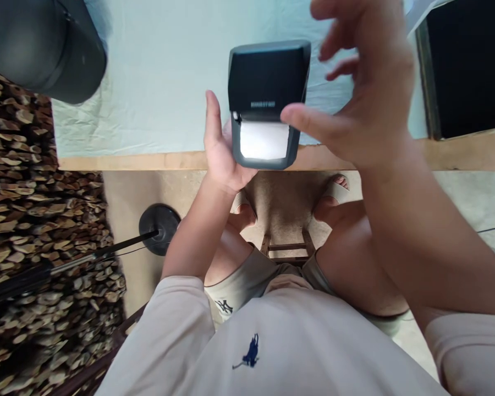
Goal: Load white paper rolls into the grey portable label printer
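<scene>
A small black box-like case (269,77) with a dark upper panel is held up over the table's front edge. Pale lettering, too blurred to read, runs along that panel, and a white area (264,140) shows below it. My left hand (225,151) supports the case from its left side and underneath, thumb sticking up and the other fingers hidden behind it. On the other side, my right hand (367,88) is raised with fingers spread and somewhat blurred. Its thumb tip overlaps the panel's lower right corner; whether it touches, I cannot tell.
A pale blue cloth (160,82) covers the wooden-edged table (148,161). A dark cylindrical object (45,49) stands at the upper left, a black framed panel (470,71) at the right. Below left are a stand with a round base (159,228) and stacked firewood (8,220).
</scene>
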`<action>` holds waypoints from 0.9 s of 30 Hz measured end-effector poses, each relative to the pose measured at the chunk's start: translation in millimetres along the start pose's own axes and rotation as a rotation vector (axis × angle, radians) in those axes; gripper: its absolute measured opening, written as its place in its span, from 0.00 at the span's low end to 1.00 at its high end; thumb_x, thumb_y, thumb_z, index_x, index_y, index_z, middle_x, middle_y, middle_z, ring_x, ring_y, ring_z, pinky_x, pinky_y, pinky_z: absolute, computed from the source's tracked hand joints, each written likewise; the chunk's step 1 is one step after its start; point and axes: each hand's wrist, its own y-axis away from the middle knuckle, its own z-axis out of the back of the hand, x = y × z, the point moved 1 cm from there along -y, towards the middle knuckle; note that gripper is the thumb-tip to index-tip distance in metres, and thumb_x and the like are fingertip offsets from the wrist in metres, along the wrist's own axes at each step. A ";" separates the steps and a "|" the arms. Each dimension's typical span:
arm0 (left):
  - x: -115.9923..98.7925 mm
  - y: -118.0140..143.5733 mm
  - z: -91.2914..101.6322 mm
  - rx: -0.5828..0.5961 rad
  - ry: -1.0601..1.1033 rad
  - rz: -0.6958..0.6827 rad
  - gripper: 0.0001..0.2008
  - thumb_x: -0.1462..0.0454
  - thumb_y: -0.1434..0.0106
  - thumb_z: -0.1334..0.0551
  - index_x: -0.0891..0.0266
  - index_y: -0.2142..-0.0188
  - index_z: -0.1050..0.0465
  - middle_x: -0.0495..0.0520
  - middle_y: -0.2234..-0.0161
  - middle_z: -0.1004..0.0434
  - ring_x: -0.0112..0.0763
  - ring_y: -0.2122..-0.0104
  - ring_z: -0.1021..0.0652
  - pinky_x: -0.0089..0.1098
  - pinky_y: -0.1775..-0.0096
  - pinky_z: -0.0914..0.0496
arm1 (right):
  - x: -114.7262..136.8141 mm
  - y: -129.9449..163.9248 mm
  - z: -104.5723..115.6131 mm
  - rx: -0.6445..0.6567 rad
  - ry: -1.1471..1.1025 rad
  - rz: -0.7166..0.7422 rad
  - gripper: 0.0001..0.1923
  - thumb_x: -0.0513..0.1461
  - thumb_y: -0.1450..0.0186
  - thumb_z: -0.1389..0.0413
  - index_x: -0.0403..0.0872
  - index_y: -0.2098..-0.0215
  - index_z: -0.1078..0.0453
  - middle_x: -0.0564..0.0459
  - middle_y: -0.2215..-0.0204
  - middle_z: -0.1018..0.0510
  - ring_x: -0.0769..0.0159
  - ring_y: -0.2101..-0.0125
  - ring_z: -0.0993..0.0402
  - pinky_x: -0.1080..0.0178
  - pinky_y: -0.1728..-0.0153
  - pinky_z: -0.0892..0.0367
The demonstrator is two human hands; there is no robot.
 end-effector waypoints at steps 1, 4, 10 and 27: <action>0.5 0.1 -0.1 -0.033 -0.022 0.003 0.32 0.45 0.41 0.62 0.62 0.55 0.33 0.54 0.55 0.31 0.42 0.41 0.46 0.42 0.45 0.40 | 1.3 -1.7 0.3 -0.083 0.014 0.030 0.27 0.47 0.49 0.45 0.42 0.54 0.41 0.56 0.57 0.36 0.83 0.67 0.37 0.74 0.68 0.40; 3.5 -0.2 4.2 -0.100 -0.075 -0.016 0.19 0.53 0.39 0.52 0.62 0.58 0.31 0.54 0.55 0.30 0.40 0.42 0.43 0.39 0.44 0.40 | -0.8 -10.5 -1.6 -0.321 -0.028 0.051 0.14 0.45 0.42 0.53 0.43 0.64 0.41 0.60 0.64 0.37 0.92 0.79 0.46 0.76 0.75 0.47; 7.8 -0.6 8.2 -0.035 -0.140 -0.026 0.18 0.55 0.39 0.53 0.62 0.57 0.33 0.54 0.54 0.31 0.41 0.44 0.39 0.38 0.45 0.39 | -6.6 -19.7 0.4 -0.034 0.281 0.092 0.11 0.42 0.40 0.56 0.46 0.65 0.37 0.59 0.69 0.33 0.82 0.70 0.35 0.70 0.63 0.37; 12.2 0.3 -0.5 -0.145 -0.223 -0.066 0.18 0.56 0.39 0.53 0.56 0.52 0.36 0.52 0.53 0.31 0.36 0.41 0.44 0.34 0.45 0.41 | 12.8 -8.9 9.0 0.337 0.588 -0.073 0.21 0.43 0.48 0.48 0.57 0.55 0.40 0.56 0.62 0.31 0.53 0.58 0.34 0.42 0.60 0.38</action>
